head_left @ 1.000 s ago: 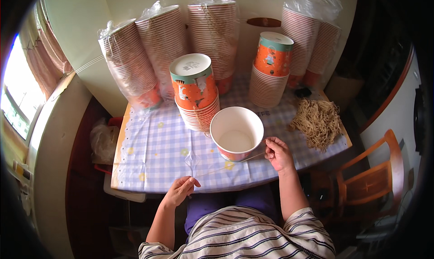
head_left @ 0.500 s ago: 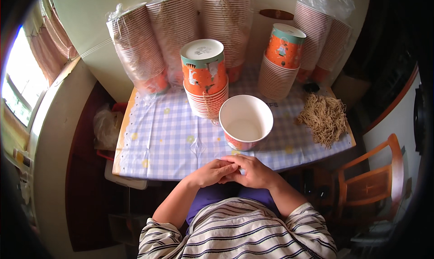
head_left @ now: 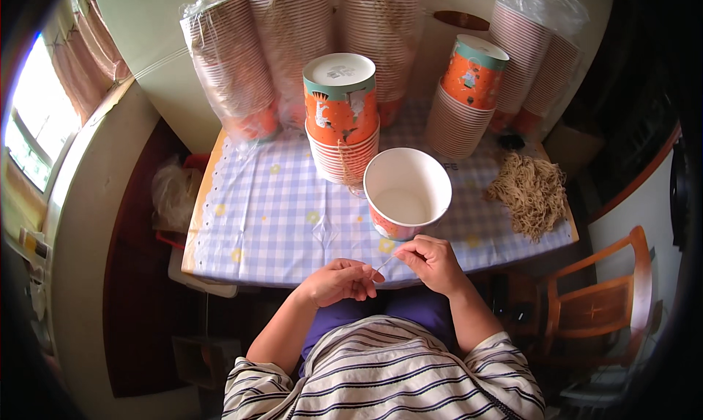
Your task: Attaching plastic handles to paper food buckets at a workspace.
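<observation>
A short thin pale string [head_left: 386, 261] is stretched between my two hands at the table's front edge. My left hand [head_left: 338, 281] pinches its lower end between thumb and fingers. The upper end is in the fingertips of my right hand [head_left: 430, 262], just below an open white-lined paper tub [head_left: 407, 189]. This tub stands upright with an orange printed outside. Behind it to the left rises a stack of upside-down orange and green paper tubs [head_left: 341, 120], with strands of twine hanging down its side. A tangled heap of tan twine [head_left: 529, 193] lies at the table's right side.
A second stack of upturned tubs [head_left: 466, 98] stands at the back right. Tall plastic-wrapped tub stacks [head_left: 231, 68] line the wall. A blue checked cloth [head_left: 271, 222] covers the table. On the right is a wooden chair [head_left: 597, 295]; a window [head_left: 40, 120] is at left.
My hands, clasped together before, have come apart. The right one has moved up and right, and the thin string now shows between them. The view has shifted slightly.
</observation>
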`<state>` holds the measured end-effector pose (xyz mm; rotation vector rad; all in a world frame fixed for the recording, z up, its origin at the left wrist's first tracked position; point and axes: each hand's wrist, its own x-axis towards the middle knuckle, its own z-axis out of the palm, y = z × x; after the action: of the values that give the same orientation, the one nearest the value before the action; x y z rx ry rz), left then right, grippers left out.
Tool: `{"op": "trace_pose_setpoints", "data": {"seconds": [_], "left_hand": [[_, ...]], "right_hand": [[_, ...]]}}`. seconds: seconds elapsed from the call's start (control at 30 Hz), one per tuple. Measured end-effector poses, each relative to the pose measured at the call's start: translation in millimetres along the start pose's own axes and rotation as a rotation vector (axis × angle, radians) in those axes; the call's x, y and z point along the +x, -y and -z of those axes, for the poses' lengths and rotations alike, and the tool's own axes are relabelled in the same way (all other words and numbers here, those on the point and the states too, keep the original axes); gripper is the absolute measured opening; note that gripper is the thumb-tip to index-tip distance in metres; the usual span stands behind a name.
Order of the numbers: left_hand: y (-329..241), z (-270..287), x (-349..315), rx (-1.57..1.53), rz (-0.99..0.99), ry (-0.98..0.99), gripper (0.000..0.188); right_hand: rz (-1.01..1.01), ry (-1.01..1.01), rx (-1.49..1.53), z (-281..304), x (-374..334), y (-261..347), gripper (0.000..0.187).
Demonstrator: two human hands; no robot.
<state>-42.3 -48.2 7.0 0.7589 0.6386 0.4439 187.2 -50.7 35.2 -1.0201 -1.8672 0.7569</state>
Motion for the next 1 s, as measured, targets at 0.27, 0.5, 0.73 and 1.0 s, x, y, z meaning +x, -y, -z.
{"op": "trace_pose_setpoints", "data": {"seconds": [0.27, 0.5, 0.73, 1.0], "left_hand": [[3.8, -1.1, 0.0, 0.134, -0.104, -0.057, 0.021], [-14.9, -27.4, -8.6, 0.49, -0.133, -0.071, 0.023], [-13.8, -22.5, -9.9, 0.535, -0.124, -0.171, 0.023], [-9.9, -22.0, -5.8, 0.386, -0.158, -0.205, 0.024]], "right_hand": [[0.018, 0.06, 0.005, 1.6, -2.2, -1.8, 0.017], [-0.096, 0.361, 0.461, -19.4, -11.4, 5.6, 0.049], [-0.117, 0.244, 0.174, -17.9, -8.3, 18.1, 0.021], [0.132, 0.073, -0.039, -19.8, -9.0, 14.9, 0.013]]}}
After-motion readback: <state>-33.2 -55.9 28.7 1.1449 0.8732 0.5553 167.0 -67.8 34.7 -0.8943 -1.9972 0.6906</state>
